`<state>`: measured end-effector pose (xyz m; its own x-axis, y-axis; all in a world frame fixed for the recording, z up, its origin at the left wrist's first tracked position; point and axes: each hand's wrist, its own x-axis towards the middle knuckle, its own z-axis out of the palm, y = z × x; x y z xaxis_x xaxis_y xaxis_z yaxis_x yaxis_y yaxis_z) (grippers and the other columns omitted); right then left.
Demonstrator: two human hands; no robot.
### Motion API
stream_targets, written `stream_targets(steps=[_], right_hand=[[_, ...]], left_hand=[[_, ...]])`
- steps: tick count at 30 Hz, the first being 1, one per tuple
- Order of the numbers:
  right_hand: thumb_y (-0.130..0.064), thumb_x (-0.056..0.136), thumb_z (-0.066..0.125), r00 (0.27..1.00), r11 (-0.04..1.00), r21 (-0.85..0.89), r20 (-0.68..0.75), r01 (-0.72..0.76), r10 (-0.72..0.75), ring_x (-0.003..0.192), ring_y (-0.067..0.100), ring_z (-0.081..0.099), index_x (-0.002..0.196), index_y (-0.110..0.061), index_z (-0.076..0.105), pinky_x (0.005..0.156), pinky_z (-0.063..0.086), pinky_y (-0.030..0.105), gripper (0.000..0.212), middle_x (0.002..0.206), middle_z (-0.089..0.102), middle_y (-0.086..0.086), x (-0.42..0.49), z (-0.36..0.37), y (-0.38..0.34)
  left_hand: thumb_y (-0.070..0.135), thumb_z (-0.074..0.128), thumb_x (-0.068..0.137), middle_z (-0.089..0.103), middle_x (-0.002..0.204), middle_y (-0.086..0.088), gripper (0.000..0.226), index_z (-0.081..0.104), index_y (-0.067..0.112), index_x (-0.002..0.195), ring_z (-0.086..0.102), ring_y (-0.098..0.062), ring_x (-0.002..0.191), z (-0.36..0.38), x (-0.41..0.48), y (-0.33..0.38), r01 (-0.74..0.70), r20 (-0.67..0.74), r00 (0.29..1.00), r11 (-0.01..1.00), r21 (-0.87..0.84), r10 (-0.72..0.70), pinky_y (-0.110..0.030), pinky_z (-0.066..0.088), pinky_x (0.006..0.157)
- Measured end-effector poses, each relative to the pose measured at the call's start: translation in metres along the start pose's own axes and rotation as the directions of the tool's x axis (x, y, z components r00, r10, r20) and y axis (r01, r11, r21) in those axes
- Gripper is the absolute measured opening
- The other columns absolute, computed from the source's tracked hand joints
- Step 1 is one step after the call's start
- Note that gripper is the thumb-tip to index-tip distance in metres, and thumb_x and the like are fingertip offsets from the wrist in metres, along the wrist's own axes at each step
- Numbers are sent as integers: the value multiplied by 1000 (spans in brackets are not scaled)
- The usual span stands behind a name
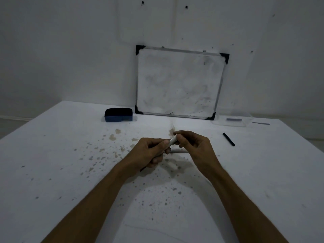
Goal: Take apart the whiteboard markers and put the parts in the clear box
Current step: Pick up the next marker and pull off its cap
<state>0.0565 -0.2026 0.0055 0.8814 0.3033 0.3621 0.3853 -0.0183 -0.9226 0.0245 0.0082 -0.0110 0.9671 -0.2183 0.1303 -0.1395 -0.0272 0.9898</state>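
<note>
Now gripping a white marker point(173, 140) at mid-frame, left hand point(150, 153) curled round the barrel, right hand point(194, 146) pinching its end. Farther right on the counter point(70, 172): black cap point(228, 139), clear box point(247, 121).

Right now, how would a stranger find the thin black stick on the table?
Start at the whiteboard leaning on the wall; the clear box sits by its lower right corner. Nearer than the box lies the black stick, bare on the table. It is thin and black, unlike the blocky blue eraser at left.

Bare room, stained white table point(52, 155), propped whiteboard point(178, 85)
</note>
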Motion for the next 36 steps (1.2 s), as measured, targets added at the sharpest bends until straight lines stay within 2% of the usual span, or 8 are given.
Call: stream_targets(steps=[5,11,18,21,25,28,31,36], right_hand=[[-32,95,69,1000,999,53,0,-11,11,88,5,74,111,-22,79,81,53,13,21,97,81,-5,0,0,3],[-32,99,66,997,997,32,1,-72,72,89,10,76,118,-21,77,78,57,18,25,99,81,-3,3,-6,6],[-53,88,72,976,988,-126,-209,-93,65,84,6,73,119,-32,66,73,59,22,38,94,75,-6,10,-2,-4],[-60,81,75,969,976,-133,-201,-172,144,87,4,73,118,-34,61,75,59,23,47,95,75,-9,9,0,-2],[-50,89,73,951,964,-200,-287,-175,113,86,0,72,109,-33,66,76,59,25,27,94,74,-13,10,-3,4],[-45,93,70,942,945,-265,-319,-191,101,86,3,72,111,-24,73,81,62,31,28,95,74,-16,12,-12,11],[-46,94,69,945,910,-345,-303,-229,123,82,0,70,115,-22,74,73,59,20,33,92,72,-17,14,-21,18],[-43,93,69,863,744,-531,-490,-405,121,79,9,71,107,-21,76,71,56,27,27,91,75,-8,25,-46,36]], left_hand=[[34,60,99,67,74,3,33,75,8,110,42,-6,45,9,0,3,11,10,1000,989,-145,-9,-18,33,38],[38,60,101,59,58,6,38,75,4,95,43,-7,46,15,7,5,93,-24,995,992,-84,-95,-20,34,40],[34,53,106,82,96,-7,35,71,7,117,79,-23,95,22,37,34,82,-246,958,965,-250,-145,-28,63,76],[34,51,107,82,104,-5,35,67,5,121,78,-18,100,27,57,48,63,-230,968,988,-143,-95,-28,60,87],[33,49,109,81,108,-2,34,66,6,122,74,-17,110,41,79,47,68,-232,970,997,-42,-76,-39,53,106],[37,47,109,81,109,5,35,66,11,120,72,-11,112,45,88,39,83,-203,976,996,-8,-83,-39,50,109],[44,43,108,80,112,7,40,66,14,122,70,-10,116,43,97,30,93,-143,986,993,78,-81,-37,49,108],[50,46,105,67,137,0,46,62,19,135,60,-20,126,27,114,3,138,-199,980,768,626,-14,-34,46,103]])
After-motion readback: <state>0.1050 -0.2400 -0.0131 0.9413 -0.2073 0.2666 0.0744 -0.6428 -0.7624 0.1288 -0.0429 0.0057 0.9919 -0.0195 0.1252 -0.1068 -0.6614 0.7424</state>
